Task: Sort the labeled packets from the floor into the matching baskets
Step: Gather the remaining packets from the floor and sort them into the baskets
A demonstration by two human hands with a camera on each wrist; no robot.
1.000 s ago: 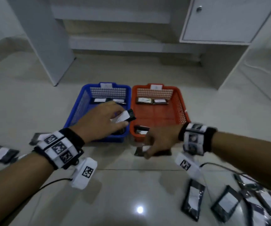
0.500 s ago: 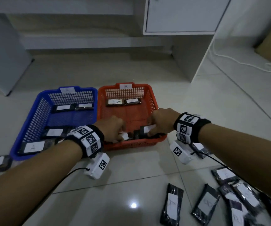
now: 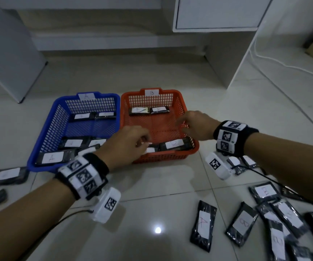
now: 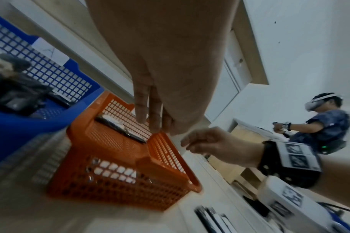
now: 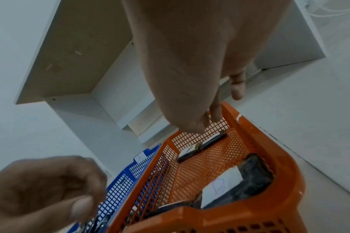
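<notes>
My forearms are bare, with no sleeves. Round my left wrist (image 3: 84, 178) sits a black band carrying white tiles printed with black square codes; my right wrist (image 3: 231, 136) wears the same. Under each hangs a white camera block (image 3: 107, 206) with its own code and a black cable (image 3: 44, 232).

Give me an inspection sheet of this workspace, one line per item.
Surface: glossy tiled floor.
Job's things: blue basket tagged A, orange basket tagged B, both holding packets; loose packets on the floor.
Clutter: nothing seen.
Hands: left hand and right hand over the orange basket, both empty.
Cables: black wrist lead; white cord.
Surroundings: white cabinet.
</notes>
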